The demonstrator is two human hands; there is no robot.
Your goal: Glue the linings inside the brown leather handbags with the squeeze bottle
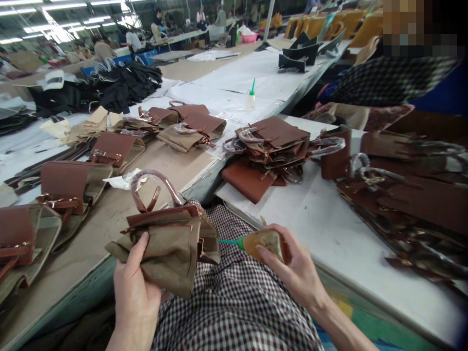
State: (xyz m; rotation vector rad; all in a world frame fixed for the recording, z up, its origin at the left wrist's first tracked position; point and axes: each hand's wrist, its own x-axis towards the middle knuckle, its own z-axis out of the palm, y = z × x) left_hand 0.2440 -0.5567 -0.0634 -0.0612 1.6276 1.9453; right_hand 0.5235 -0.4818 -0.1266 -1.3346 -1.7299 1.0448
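Note:
My left hand (135, 287) grips an unfinished brown leather handbag (171, 239) by its tan lining, low in the middle over my checked lap. The bag's plastic-wrapped handle arches up behind it. My right hand (292, 268) is closed round a small amber glue bottle (265, 242). Its green nozzle points left and touches the bag's right edge.
Similar brown bags lie in a row on the brown table (73, 253) at left. A stack of bag parts (270, 146) and more pieces (409, 195) cover the white table at right. A second glue bottle (250, 97) stands farther back. Another person in checked fabric (387, 80) sits at upper right.

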